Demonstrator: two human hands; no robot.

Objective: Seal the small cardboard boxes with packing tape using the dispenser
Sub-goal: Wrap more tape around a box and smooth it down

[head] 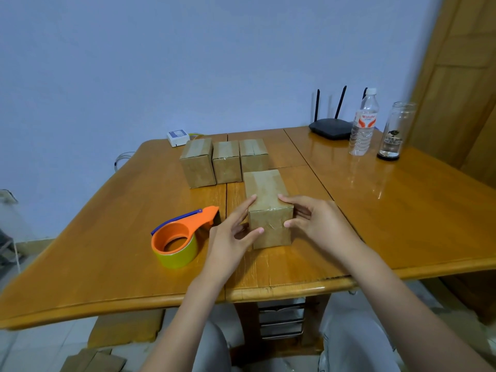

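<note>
While the dispenser [178, 236] lies just left (untouched), both hands' fingers [248, 208] clasp the nearest box [267, 208].

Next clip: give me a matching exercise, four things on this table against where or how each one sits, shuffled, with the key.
Things:
1. tape dispenser
2. nearest cardboard box
3. router
4. glass jar

Places:
A. held between the left hand and the right hand
B. far right, beside the water bottle
C. lying on the table, untouched, left of the hands
D. back edge, antennas up against the wall

Pairs: 1-C, 2-A, 3-D, 4-B
</note>
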